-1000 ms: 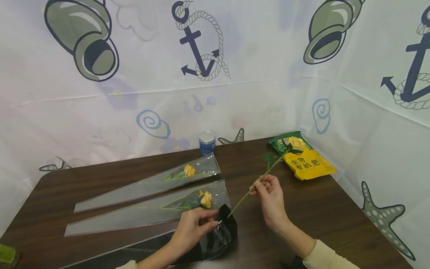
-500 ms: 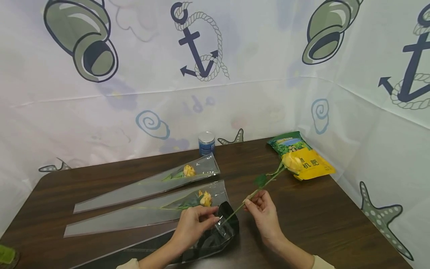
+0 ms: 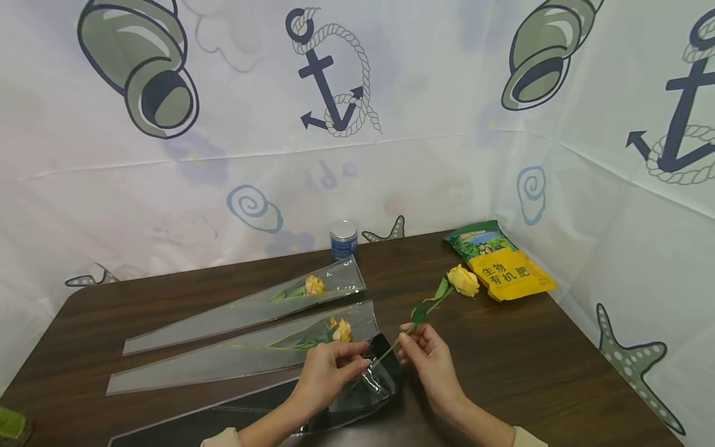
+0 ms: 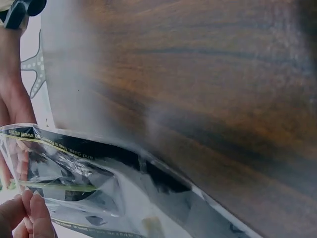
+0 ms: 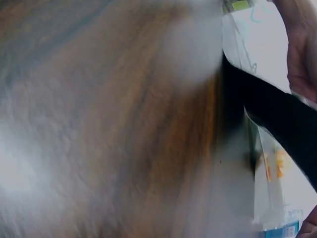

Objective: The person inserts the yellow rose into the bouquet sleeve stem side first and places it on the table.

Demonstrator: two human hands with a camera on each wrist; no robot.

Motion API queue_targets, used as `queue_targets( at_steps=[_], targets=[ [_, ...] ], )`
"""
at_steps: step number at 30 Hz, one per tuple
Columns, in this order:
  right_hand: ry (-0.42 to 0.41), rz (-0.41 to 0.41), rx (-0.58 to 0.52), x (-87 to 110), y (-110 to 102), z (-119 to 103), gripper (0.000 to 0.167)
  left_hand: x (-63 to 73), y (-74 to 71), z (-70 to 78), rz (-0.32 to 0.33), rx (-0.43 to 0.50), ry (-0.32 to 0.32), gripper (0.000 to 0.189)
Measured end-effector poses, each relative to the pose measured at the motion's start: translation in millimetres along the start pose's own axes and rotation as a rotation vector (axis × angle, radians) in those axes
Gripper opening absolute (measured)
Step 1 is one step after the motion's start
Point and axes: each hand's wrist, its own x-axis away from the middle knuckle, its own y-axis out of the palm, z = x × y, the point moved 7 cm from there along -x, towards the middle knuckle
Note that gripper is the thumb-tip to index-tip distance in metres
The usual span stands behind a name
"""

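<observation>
My right hand (image 3: 429,363) pinches the green stem of a yellow rose (image 3: 463,280) between thumb and fingers. The bloom points up and right, and the stem's lower end runs into the mouth of a black and clear flower sleeve (image 3: 262,406). At that mouth my left hand (image 3: 329,372) pinches the clear film. Through the film in the left wrist view, the stem (image 4: 74,187) shows inside the sleeve (image 4: 124,158), with the left fingertips (image 4: 37,210) at its edge. In the right wrist view the sleeve (image 5: 272,104) appears as a dark band.
Two clear sleeves, a far one (image 3: 223,316) and a nearer one (image 3: 223,361), each hold a yellow rose on the dark wooden table (image 3: 503,372). A blue can (image 3: 343,240) stands at the back. A yellow-green bag (image 3: 505,264) lies back right; something green (image 3: 12,424) is front left.
My right hand has moved down and left with the rose, and its stem has slid deeper into the sleeve. The left hand keeps its hold on the film.
</observation>
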Motion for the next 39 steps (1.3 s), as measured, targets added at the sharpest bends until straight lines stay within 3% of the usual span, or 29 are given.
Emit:
queue_targets(
  at_steps=[5,11,15,20,26,39],
  targets=[
    [0.029,0.023,-0.083,-5.4,-10.0,-1.8,0.035,2.7,1.5,-4.0,-0.014,0.012,-0.022,0.025],
    [-0.013,0.032,-0.077,-7.6,-15.6,-10.9,0.02,3.5,-1.4,-0.8,0.021,-0.029,0.021,0.024],
    [-0.017,0.038,-0.069,-6.3,-14.4,-13.0,0.018,3.2,-1.6,-0.4,0.023,-0.022,0.015,0.025],
    [-0.024,0.034,-0.014,-2.1,-9.9,-13.7,0.017,1.8,-1.8,-0.1,0.026,-0.027,-0.011,0.024],
    [-0.064,-0.01,0.036,2.6,-2.6,-14.0,0.023,-0.3,0.8,1.5,0.012,0.044,-0.028,0.026],
    [-0.065,-0.024,0.189,6.9,5.3,-9.0,0.022,-4.2,4.9,6.6,0.015,0.065,-0.016,0.025]
  ],
)
